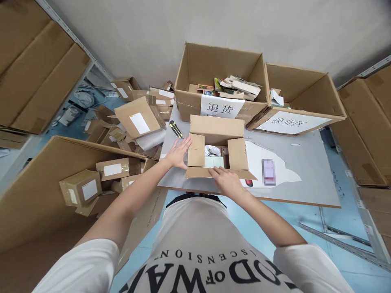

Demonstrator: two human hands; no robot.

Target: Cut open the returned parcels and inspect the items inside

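Small carton (pixel 217 151) at table (pixel 305 162) centre, flaps up. L hand (pixel 179 153) flat on 9 o'clock flap, R hand (pixel 225 180) flat on 6 o'clock flap, nothing gripped. Best press flaps fully outward, clear of box cutter (pixel 176 129) at 10.

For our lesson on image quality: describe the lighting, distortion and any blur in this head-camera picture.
Head view: even, soft light with only faint shadows and no glare; strong wide-angle bending curves the shelf rail and table edge; the small open box under the left hand and right hand is sharp; only the phone is blurred, in pixelated blocks.
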